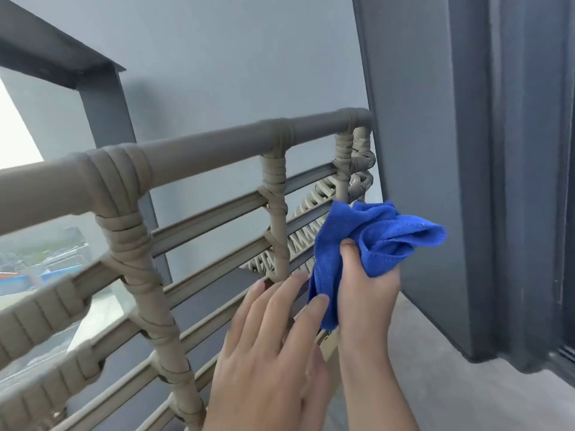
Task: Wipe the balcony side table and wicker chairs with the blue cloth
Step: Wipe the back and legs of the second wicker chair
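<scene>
1. the step in hand looks like the wicker chair part of the task: the view is filled by the back of a wicker chair (193, 157), its top rail, wrapped uprights and horizontal slats; the side table is not in view.
2. the right hand (367, 290) is clenched round the blue cloth (367, 234), thumb pressed into its folds; the cloth is bunched, spilling above and to the right of the fingers, with one tail hanging down on their left.
3. the left hand (273, 346) holds nothing; its fingers (292, 293) are straight and released, tips reaching up beside the hanging tail of the cloth. whether they touch the cloth or the slat behind cannot be told.
4. the cloth sits just in front of the chair's far corner, near the woven side panel (311, 213); contact with the wicker is unclear from this angle.
5. judged from the bunched shape, the person may be regathering or refolding the cloth between strokes.
6. the next move calls for a flatter pad of cloth under the right fingers, then pressing it onto a slat or the top rail above and left of them and drawing it along.
7. the wrapped joints on the uprights will likely need the cloth worked around them, not just over.
8. a dark door frame (466, 181) stands close on the right of the fingers, limiting swing that way.
</scene>
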The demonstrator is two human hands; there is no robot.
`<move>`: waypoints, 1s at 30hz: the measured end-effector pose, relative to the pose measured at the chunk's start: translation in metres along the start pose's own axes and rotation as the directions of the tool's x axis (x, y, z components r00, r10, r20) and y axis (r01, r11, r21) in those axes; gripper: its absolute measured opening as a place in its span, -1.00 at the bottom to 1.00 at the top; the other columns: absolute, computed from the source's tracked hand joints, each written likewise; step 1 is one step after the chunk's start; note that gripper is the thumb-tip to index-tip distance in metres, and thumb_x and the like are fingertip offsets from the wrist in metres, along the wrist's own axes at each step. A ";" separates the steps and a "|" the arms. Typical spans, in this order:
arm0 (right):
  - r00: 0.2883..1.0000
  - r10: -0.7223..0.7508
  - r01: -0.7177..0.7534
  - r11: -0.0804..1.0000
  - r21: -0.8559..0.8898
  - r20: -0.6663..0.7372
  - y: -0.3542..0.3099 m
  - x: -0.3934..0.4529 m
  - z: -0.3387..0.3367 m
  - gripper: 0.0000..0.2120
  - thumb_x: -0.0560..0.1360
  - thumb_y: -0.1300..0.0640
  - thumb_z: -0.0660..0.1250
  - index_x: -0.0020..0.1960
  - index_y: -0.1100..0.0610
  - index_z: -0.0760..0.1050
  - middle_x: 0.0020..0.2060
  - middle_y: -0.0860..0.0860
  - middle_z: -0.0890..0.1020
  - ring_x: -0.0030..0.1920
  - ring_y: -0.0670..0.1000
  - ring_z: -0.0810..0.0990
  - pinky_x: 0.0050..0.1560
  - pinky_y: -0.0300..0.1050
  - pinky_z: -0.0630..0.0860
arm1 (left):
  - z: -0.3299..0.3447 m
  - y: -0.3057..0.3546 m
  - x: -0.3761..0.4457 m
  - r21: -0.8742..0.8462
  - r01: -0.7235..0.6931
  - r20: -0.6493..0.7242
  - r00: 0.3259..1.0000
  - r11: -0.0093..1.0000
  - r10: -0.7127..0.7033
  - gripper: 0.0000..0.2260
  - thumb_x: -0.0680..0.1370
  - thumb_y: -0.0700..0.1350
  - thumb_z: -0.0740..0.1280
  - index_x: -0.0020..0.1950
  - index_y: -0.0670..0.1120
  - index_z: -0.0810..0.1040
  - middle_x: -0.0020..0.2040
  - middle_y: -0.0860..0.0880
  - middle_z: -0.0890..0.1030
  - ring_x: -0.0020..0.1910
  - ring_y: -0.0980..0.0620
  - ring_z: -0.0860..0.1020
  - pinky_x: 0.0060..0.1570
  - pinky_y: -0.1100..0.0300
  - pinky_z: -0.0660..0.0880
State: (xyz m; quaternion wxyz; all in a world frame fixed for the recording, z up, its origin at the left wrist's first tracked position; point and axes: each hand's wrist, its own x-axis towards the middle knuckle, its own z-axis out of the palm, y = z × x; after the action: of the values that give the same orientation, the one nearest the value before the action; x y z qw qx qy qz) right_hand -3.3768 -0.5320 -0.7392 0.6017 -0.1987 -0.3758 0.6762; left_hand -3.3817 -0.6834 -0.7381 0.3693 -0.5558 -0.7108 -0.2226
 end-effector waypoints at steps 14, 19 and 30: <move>0.970 -0.135 0.157 0.983 -0.100 0.200 -0.031 0.017 0.000 -0.66 0.57 0.22 0.41 0.24 -0.14 0.56 0.07 -0.21 0.71 0.09 -0.12 0.69 0.12 -0.08 0.58 | -0.016 0.006 0.040 -0.213 0.075 -0.115 0.988 0.974 -0.101 -0.45 0.35 0.05 0.26 0.37 0.12 0.50 0.33 0.13 0.54 0.13 0.18 0.50 -0.06 0.39 0.42; 0.975 -0.183 0.189 0.981 -0.042 0.124 -0.048 0.014 0.000 -0.70 0.58 0.18 0.42 0.24 -0.09 0.53 0.04 -0.19 0.71 0.06 -0.15 0.69 0.09 -0.10 0.59 | -0.015 0.004 0.030 -0.465 0.155 -0.116 0.965 0.872 -0.234 -0.41 0.33 0.13 0.27 0.38 0.37 0.40 0.30 0.29 0.52 0.23 0.32 0.53 0.05 0.47 0.48; 0.977 0.132 -0.103 0.981 -0.166 0.169 -0.102 0.139 0.046 -0.93 0.55 0.14 0.42 -0.08 0.09 0.54 -0.29 0.02 0.62 -0.31 0.02 0.60 -0.21 -0.10 0.53 | -0.034 -0.005 0.045 -0.734 0.381 0.170 0.905 0.562 -0.390 -0.37 0.21 0.15 0.34 0.30 0.37 0.38 0.16 0.53 0.50 0.22 0.44 0.49 0.02 0.41 0.52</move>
State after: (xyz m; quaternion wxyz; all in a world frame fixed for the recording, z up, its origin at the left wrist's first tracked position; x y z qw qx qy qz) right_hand -3.3697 -0.4109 -0.6081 0.5068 -0.2055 -0.4680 0.6942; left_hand -3.3817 -0.6808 -0.6814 0.0520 -0.4877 -0.6552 -0.5746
